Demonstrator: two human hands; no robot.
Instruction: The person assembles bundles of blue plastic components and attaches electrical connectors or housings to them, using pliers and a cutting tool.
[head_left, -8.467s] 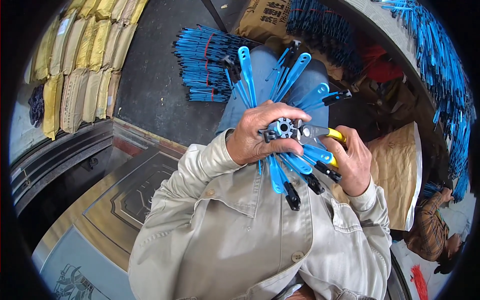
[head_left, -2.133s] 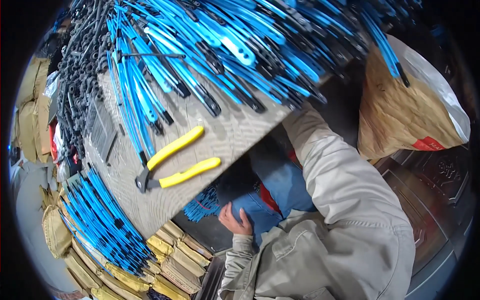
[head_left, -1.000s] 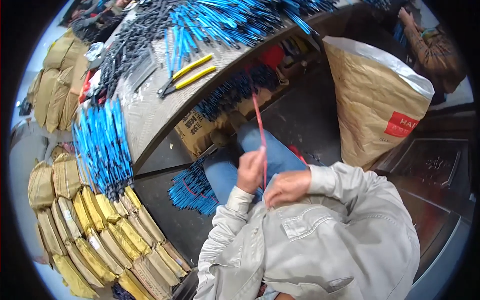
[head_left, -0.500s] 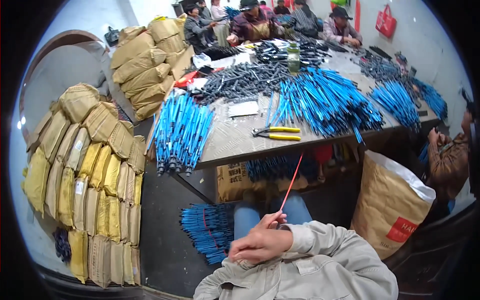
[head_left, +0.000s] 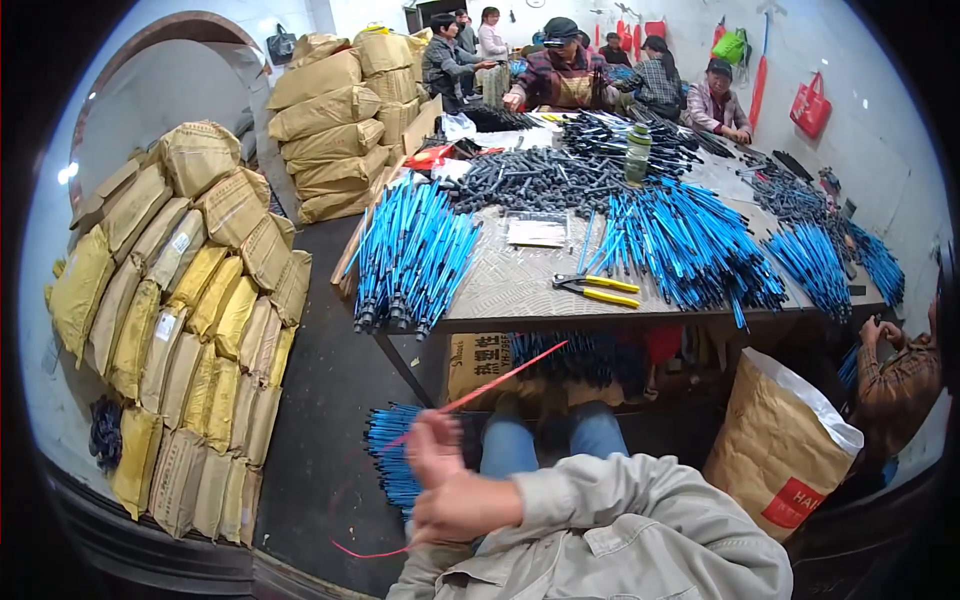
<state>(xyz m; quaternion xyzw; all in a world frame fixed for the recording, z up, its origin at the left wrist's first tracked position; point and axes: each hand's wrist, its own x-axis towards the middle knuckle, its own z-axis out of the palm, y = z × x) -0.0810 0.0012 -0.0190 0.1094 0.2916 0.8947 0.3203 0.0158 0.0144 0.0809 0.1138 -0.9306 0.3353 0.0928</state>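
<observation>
My left hand (head_left: 434, 448) is raised beyond my right wrist, smeared by motion, and closed on a thin red strap (head_left: 505, 377). One end of the strap sticks out to the upper right, over my knees. The other part curves down on the left, and its low end passes beneath my right hand (head_left: 468, 507). My right hand lies across in front of the left wrist with curled fingers; what is in them is hidden. Just beyond both hands, a bundle of blue rods (head_left: 392, 450) with dark tips rests low beside my legs, partly covered by my hands.
The table (head_left: 500, 285) ahead carries yellow-handled pliers (head_left: 598, 290), piles of blue rods (head_left: 690, 245), black fittings (head_left: 540, 172) and a bottle (head_left: 637, 155). An open paper sack (head_left: 775, 440) stands at right. Stacked sacks (head_left: 190, 330) fill the left. Several people sit around the table.
Both hands have moved left, over toward the floor bundle. The strap, nearly upright before, now slants and curves round on the left. My view has shifted, showing more of the room's far side.
</observation>
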